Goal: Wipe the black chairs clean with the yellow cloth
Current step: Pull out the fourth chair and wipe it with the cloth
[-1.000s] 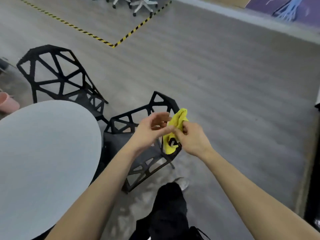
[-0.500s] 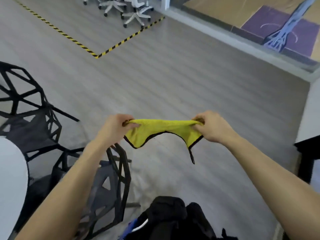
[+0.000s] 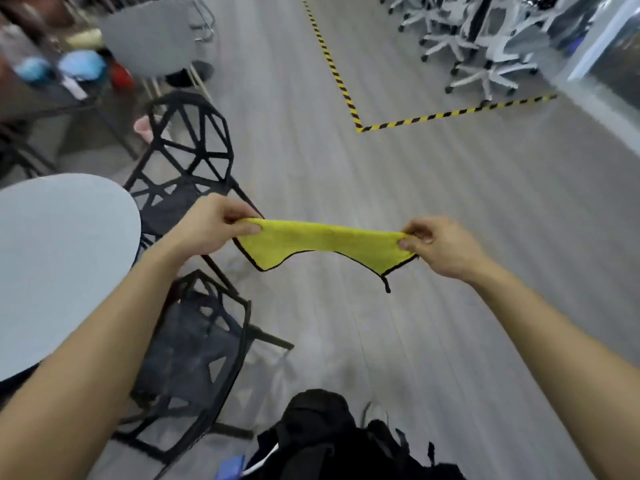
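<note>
At the left edge of the frame a round grey table is filling the middle left, and two black chairs are standing just beside it: the far chair above and the near chair below, its seat partly hidden by the person's left forearm. The left hand is pinching one top corner of the yellow cloth, fingers curled round the edge, while the right hand is pinching the opposite corner between thumb and fingertips. The cloth is hanging stretched between them in mid-frame, above the floor and touching neither chair; it is probably being pulled open so a flat, clean face is ready for wiping, which does not look to have begun on either chair. The floor is running pale grey and plank-like across the frame, with a yellow-and-black tape line in the upper centre and white office chairs crowding the upper right.
</note>
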